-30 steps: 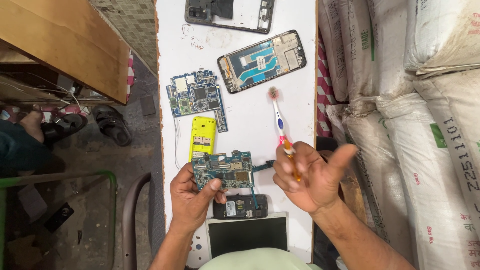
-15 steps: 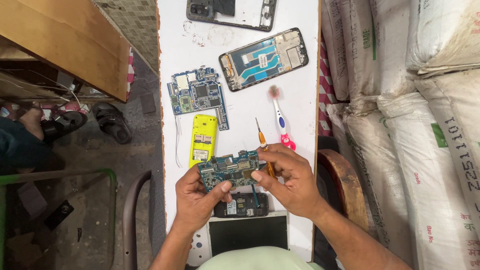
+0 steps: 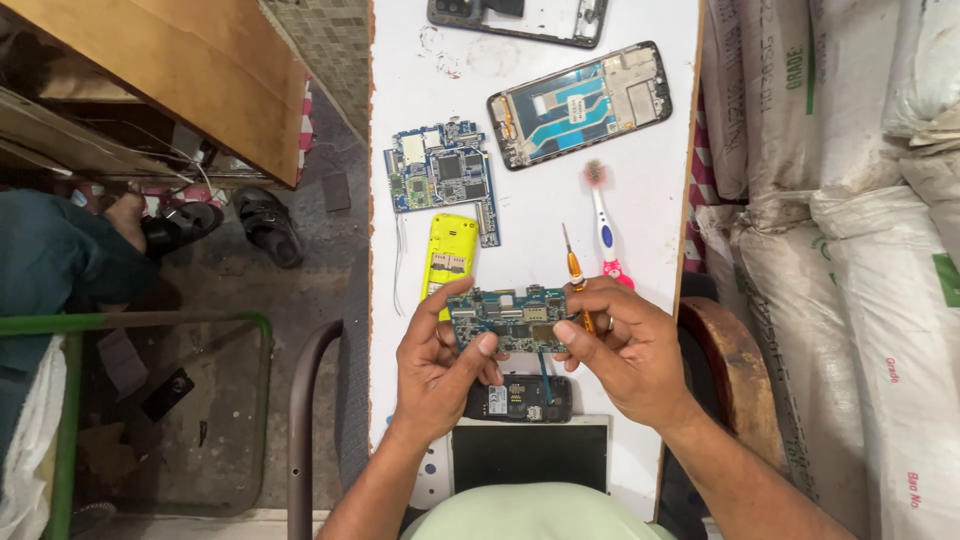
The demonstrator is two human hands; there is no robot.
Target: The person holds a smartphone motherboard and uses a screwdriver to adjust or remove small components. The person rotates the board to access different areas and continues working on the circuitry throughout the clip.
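Overhead view of a narrow white tabletop [image 3: 640, 200]. Your left hand [image 3: 440, 365] and right hand [image 3: 625, 345] hold a green circuit board [image 3: 505, 318] between them, just above the tabletop near its close end; each grip is clenched on one end of the board. Your right hand also pins an orange-handled screwdriver [image 3: 573, 268] against the board, its tip pointing away from you. A small dark phone [image 3: 520, 398] lies directly below the board, with a dark screen panel [image 3: 528, 455] beyond it toward you. Farther off lie a yellow phone shell [image 3: 450, 255], a second circuit board [image 3: 440, 180], an opened phone frame [image 3: 580, 103] and a toothbrush [image 3: 602, 225].
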